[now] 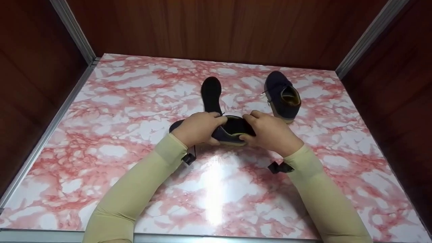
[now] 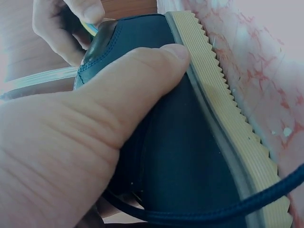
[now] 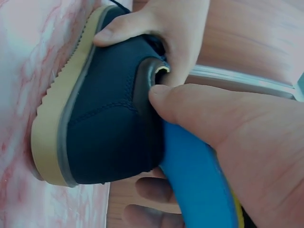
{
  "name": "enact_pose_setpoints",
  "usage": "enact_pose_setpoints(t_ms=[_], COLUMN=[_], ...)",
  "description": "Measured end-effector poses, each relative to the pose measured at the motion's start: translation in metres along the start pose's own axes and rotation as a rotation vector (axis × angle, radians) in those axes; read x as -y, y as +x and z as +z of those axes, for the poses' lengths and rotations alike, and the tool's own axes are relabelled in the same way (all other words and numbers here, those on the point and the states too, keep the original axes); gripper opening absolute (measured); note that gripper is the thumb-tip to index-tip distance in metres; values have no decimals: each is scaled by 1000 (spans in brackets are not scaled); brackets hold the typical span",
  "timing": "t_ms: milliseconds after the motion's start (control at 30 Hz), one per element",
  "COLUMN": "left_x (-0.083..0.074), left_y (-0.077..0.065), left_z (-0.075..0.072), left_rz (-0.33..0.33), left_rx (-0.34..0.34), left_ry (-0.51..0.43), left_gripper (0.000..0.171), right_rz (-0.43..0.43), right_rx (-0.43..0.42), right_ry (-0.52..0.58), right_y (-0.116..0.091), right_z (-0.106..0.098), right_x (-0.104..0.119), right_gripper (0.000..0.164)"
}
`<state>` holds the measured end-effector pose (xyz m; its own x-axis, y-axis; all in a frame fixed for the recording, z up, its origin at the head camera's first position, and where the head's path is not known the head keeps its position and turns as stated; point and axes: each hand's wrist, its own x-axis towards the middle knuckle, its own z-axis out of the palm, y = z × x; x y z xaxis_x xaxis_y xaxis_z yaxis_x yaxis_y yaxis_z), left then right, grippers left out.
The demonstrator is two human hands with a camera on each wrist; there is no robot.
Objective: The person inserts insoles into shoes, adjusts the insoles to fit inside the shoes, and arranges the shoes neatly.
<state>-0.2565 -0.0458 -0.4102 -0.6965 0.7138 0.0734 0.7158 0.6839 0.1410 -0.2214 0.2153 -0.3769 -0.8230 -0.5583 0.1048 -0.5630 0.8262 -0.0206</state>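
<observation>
A navy lace-up shoe point(image 1: 221, 136) with a ribbed tan sole point(image 2: 223, 104) lies crosswise on the table, toe to the left. My left hand point(image 1: 199, 129) grips it around the middle, thumb along the near side just above the sole. At the heel end, my right hand point(image 1: 275, 133) holds an insole, its blue underside point(image 3: 194, 175) showing in the right wrist view. The insole's front part goes into the shoe opening and is hidden inside. My right thumb lies at the collar edge, with fingers behind the insole.
Behind the left hand, a loose black insole point(image 1: 211, 92) lies lengthwise on the red-and-white marbled table point(image 1: 135, 189). The second navy shoe point(image 1: 278, 89) stands at the back right, toe away. Brown wood panels point(image 1: 216, 30) enclose the back and sides.
</observation>
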Motion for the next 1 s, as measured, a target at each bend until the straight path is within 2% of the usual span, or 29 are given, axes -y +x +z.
enact_pose_setpoints(t_ms=[200, 533, 833, 1000], left_x=[0, 0, -1, -1], left_y=[0, -2, -1, -1], left_z=[-3, -1, -1, -1], left_rz=[-7, -21, -13, -4], left_rx=[15, 20, 19, 4], left_ry=[-6, -24, -8, -8], left_gripper=[63, 62, 64, 66], right_rz=[31, 18, -93, -131], right_rx=[29, -3, -118, -155], right_ry=[27, 34, 44, 36], right_y=[-3, -9, -7, -5], right_z=[-10, -15, -10, -6], right_x=[-4, -6, -3, -2], right_gripper=[71, 62, 48, 46])
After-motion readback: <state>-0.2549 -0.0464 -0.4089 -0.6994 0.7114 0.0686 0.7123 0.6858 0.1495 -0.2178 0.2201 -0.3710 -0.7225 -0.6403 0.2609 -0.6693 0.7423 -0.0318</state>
